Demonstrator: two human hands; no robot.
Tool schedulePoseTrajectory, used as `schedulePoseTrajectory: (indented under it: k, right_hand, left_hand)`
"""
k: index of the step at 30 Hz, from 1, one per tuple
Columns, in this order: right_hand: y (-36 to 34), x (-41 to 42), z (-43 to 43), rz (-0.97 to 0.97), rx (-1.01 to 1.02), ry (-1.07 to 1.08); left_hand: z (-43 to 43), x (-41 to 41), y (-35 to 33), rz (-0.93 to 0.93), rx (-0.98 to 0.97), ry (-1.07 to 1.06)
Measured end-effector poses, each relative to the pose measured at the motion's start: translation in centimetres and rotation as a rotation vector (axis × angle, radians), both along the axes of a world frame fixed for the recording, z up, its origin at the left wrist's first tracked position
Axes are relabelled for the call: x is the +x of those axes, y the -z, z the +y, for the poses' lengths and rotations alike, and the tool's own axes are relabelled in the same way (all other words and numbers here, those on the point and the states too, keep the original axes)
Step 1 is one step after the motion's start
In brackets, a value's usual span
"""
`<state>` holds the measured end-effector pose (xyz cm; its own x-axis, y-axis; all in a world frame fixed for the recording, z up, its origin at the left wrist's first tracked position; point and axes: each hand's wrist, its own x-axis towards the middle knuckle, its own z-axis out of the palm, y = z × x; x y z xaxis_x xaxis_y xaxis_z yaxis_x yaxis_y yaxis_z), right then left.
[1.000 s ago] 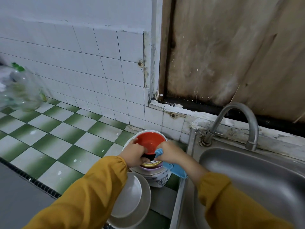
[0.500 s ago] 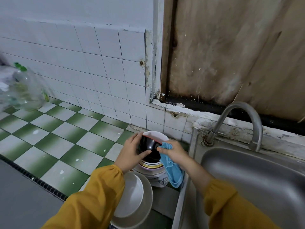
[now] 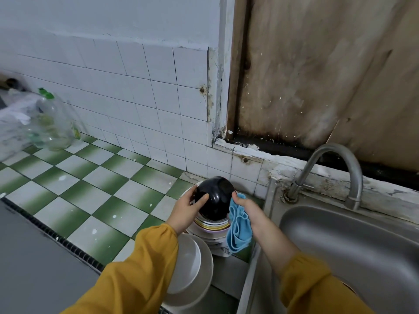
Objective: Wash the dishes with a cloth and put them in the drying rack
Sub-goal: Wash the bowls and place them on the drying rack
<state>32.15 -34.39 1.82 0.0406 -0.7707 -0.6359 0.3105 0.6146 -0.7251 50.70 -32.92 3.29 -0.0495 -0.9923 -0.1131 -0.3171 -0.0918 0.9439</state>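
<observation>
A clear plastic bottle (image 3: 52, 123) stood far left on the green-and-white checked tile bench (image 3: 90, 189). Nearer, two white round plates (image 3: 188, 264) lay nested at its edge. The left hand (image 3: 188, 209) had its grip curled round a glossy black round bowl (image 3: 217, 198), which was tilted, underside toward the camera, over a stack of dishes (image 3: 210, 225). Just beside the bowl's right edge, the right hand (image 3: 247, 207) kept its grip pinched on a crumpled blue cloth (image 3: 239, 232). Rightmost lay the steel sink (image 3: 340, 245) and curved metal tap (image 3: 328, 159).

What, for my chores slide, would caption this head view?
Left hand holds a black bowl over stacked dishes; right hand grips a blue cloth.
</observation>
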Motion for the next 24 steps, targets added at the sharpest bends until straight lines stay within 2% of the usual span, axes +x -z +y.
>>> schedulePoseTrajectory:
  k: [3, 7, 11, 14, 17, 21, 23, 24]
  right_hand:
    - [-0.4, -0.5, 0.3, -0.139, 0.008, 0.025]
    - [-0.6, -1.7, 1.6, -0.447, 0.056, -0.033]
    - [-1.0, -3.1, 4.2, -0.792, -0.013, -0.115]
    - [-2.1, -4.6, 6.7, -0.893, -0.071, -0.129]
    - [-3.8, -6.9, 9.3, -0.780, -0.048, -0.002]
    - [-5.1, -10.5, 13.6, -0.510, 0.001, 0.248]
    - [-5.9, -11.7, 15.8, -0.298, -0.054, 0.283]
    - [-6.1, -12.4, 16.7, -0.172, -0.106, 0.367]
  left_hand:
    - [0.2, -0.6, 0.0, 0.078, 0.051, -0.046]
    - [0.6, -1.9, -0.5, 0.219, 0.131, -0.106]
    - [2.1, -4.5, -2.4, 0.615, 0.326, -0.237]
    - [4.0, -6.5, -3.8, 0.904, 0.379, -0.240]
    - [6.5, -9.2, -5.6, 1.004, 0.424, -0.263]
    - [9.4, -13.2, -6.3, 0.912, 0.457, -0.297]
    - [10.2, -14.5, -6.0, 0.890, 0.438, -0.316]
    - [10.6, -15.2, -6.0, 0.865, 0.430, -0.307]
